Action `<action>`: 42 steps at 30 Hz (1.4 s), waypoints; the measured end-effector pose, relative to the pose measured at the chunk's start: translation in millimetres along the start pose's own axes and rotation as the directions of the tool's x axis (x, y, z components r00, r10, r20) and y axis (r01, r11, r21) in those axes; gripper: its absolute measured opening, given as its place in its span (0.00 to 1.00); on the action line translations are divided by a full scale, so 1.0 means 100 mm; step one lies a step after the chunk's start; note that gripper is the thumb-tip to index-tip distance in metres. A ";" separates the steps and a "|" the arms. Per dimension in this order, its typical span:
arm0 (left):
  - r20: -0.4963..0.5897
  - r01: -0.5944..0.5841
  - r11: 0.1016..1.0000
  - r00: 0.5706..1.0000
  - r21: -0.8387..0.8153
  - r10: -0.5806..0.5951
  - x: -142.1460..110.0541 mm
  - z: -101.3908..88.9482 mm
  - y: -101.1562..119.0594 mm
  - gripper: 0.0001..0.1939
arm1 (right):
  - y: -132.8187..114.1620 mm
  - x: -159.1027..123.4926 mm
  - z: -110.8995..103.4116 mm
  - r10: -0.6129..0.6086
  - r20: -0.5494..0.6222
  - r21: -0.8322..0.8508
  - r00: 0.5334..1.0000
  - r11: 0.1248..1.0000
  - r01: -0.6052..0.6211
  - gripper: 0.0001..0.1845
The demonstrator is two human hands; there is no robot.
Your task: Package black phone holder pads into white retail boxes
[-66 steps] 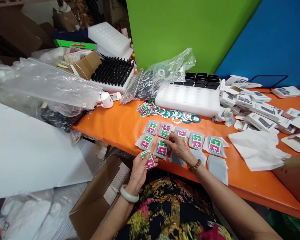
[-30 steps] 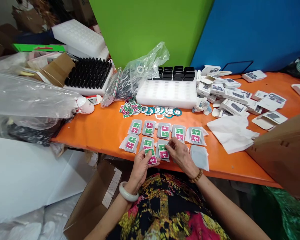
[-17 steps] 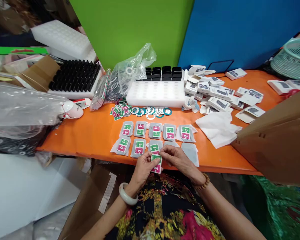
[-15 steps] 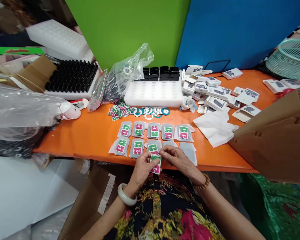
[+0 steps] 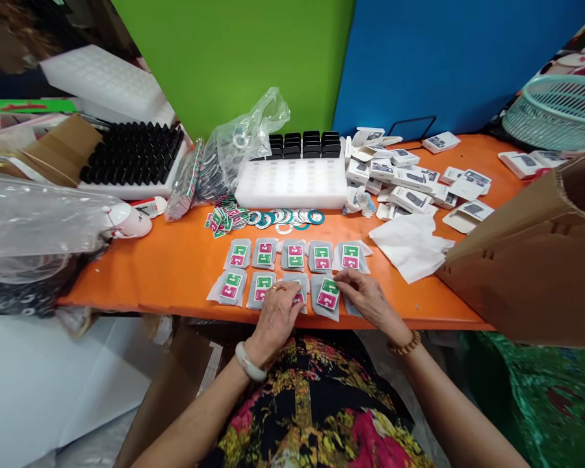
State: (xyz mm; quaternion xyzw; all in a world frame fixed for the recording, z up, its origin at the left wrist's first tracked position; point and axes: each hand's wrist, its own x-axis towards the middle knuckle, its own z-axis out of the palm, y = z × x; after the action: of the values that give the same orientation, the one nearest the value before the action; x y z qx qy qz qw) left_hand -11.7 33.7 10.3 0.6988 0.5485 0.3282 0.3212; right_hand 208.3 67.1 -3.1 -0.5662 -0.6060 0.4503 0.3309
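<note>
Two rows of grey wrapped pads, each with a small green-and-pink sachet numbered 1 and 2 on it, lie near the table's front edge. My right hand [image 5: 368, 300] pinches the right upper corner of a sachet [image 5: 327, 296], which lies slightly tilted on the fourth grey pad [image 5: 325, 314] of the front row. To its left, my left hand [image 5: 277, 315] rests with fingers extended over the third front pad and partly covers its sachet [image 5: 298, 296]. Part of the last grey pad [image 5: 351, 311] in that row shows beneath my right hand.
Behind the rows lie loose sachets [image 5: 223, 220] and teal-and-silver rings [image 5: 285, 218]. A white foam tray [image 5: 292, 185] with black pieces stands further back. Small white boxes [image 5: 412, 197] pile up at right, beside white paper [image 5: 412, 244] and a large cardboard box [image 5: 521, 260].
The sachet has gone from my left hand down onto the fourth front pad, with my right hand now at its corner. My left hand has moved left and forward onto the third pad.
</note>
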 end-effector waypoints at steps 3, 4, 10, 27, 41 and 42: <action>0.104 -0.097 0.995 0.990 0.014 0.095 0.06 0.00 -0.07 0.17 | 0.00 0.03 0.03 -0.048 0.022 -0.142 0.999 0.989 0.050 0.08; 0.124 -0.113 0.993 0.986 0.017 0.110 0.08 -0.01 -0.08 0.16 | -0.01 0.03 0.04 -0.067 0.026 -0.181 0.997 0.981 0.071 0.08; 0.131 -0.189 0.980 0.975 0.054 0.181 0.10 -0.12 0.03 0.14 | -0.01 -0.04 0.15 -0.204 -0.038 -0.373 0.978 0.911 0.176 0.08; -0.472 0.385 0.838 0.863 0.388 -0.179 1.28 -1.48 -1.10 0.19 | 0.09 -0.02 0.02 -0.076 -0.247 -0.352 0.966 0.936 -0.016 0.20; -0.454 0.409 0.812 0.867 0.416 -0.204 1.46 -1.70 -1.22 0.17 | 0.08 0.00 -0.05 -0.063 -0.308 -0.321 0.949 0.946 -0.041 0.23; -0.462 0.400 0.818 0.866 0.414 -0.189 1.42 -1.69 -1.13 0.17 | 0.04 0.01 -0.05 -0.077 -0.326 -0.309 0.942 0.950 -0.029 0.24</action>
State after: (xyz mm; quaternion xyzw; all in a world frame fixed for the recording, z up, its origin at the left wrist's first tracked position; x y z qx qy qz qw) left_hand -185.3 209.6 31.5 0.5795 0.7713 0.2567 0.0591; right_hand 214.1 68.5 -5.2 -0.6716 -0.6110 0.2428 0.3415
